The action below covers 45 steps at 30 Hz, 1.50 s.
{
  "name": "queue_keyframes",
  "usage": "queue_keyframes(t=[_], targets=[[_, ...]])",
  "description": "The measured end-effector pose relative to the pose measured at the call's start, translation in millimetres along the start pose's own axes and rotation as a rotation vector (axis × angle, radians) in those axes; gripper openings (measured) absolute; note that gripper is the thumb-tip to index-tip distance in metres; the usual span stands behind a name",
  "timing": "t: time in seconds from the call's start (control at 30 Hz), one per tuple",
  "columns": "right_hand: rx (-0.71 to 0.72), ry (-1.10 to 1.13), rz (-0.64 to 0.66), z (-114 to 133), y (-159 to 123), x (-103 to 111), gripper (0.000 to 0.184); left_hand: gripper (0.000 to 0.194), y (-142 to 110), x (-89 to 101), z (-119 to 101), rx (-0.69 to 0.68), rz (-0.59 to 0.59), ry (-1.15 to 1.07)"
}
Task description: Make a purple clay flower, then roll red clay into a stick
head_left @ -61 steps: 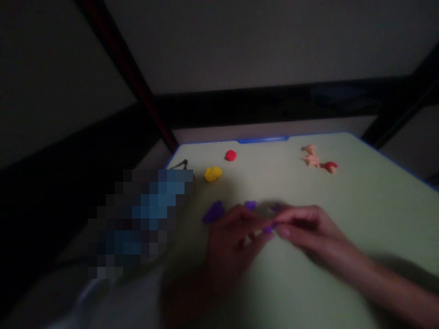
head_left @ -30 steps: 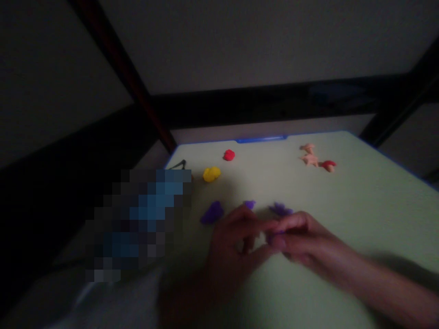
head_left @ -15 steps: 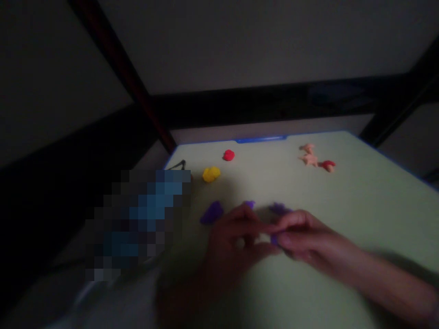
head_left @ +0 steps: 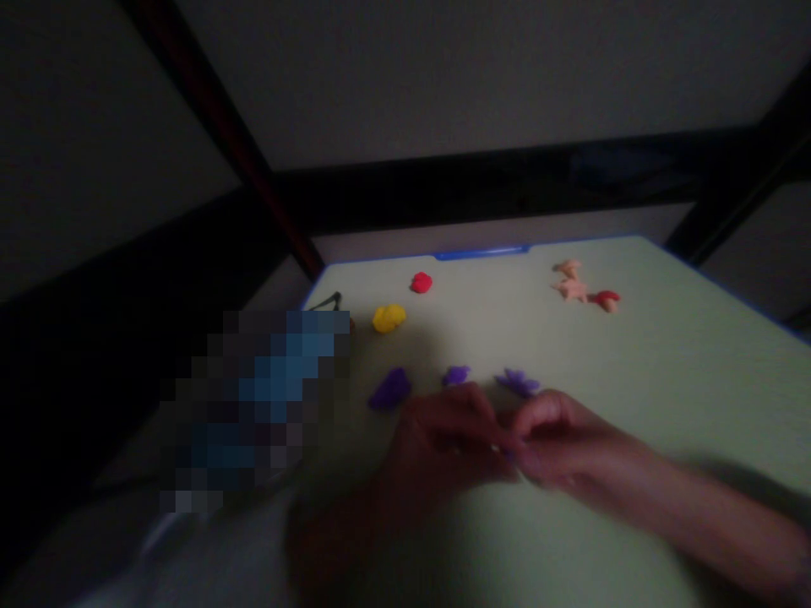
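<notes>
My left hand (head_left: 437,439) and my right hand (head_left: 563,439) meet at their fingertips above the table. Pinched between them is a small bit of purple modelling clay (head_left: 508,454), mostly covered by the fingers. Just beyond the hands lie a large purple clay lump (head_left: 391,389) on the left, a smaller purple clay piece (head_left: 456,375) in the middle, and a purple clay shape with several points (head_left: 518,382) near my right fingers. The picture is dim and slightly blurred.
A yellow clay lump (head_left: 389,318) and a red clay lump (head_left: 421,283) sit farther back on the pale table (head_left: 665,363). Peach clay shapes (head_left: 572,290) and a red-capped clay mushroom (head_left: 606,300) lie at the back right. A pixelated area (head_left: 272,397) covers the left side.
My left hand's fingers have closed in on the right fingertips, hiding more of the held purple clay. The smaller purple piece and the pointed shape behind the hands show more fully.
</notes>
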State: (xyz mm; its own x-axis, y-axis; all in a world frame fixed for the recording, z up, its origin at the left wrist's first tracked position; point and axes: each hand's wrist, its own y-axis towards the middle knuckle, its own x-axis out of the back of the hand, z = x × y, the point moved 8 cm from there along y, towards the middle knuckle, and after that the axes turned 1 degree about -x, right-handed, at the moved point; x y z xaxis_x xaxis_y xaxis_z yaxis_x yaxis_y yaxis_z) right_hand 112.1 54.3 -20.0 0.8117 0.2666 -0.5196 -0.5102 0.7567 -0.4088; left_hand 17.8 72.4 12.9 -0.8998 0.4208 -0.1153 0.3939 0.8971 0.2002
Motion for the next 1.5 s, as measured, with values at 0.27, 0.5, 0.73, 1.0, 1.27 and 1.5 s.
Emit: queue_keyframes(t=[0.27, 0.5, 0.73, 1.0, 1.27, 1.5], targets=[[0.025, -0.059, -0.050, 3, 2, 3, 0.027, 0.014, 5, -0.6, -6, -0.091, 0.033, 0.035], [0.059, -0.030, 0.045, 4, 4, -1, 0.021, 0.012, 6, 2.0, -5, -0.211, 0.017, 0.042], [0.112, -0.043, -0.062, 11, 3, 4, 0.020, 0.027, 1, 11.4, -18, -0.271, -0.117, 0.233], [0.171, -0.131, -0.108, 16, 3, 8, 0.021, 0.014, -10, 8.9, -36, -0.426, -0.173, 0.567], [0.090, -0.083, -0.092, 6, 3, 5, 0.018, 0.011, -10, 1.8, -38, -0.440, -0.145, 0.547], [0.075, -0.060, -0.154, 3, 5, 8, 0.019, 0.008, -11, -1.8, -40, -0.466, -0.129, 0.613]])
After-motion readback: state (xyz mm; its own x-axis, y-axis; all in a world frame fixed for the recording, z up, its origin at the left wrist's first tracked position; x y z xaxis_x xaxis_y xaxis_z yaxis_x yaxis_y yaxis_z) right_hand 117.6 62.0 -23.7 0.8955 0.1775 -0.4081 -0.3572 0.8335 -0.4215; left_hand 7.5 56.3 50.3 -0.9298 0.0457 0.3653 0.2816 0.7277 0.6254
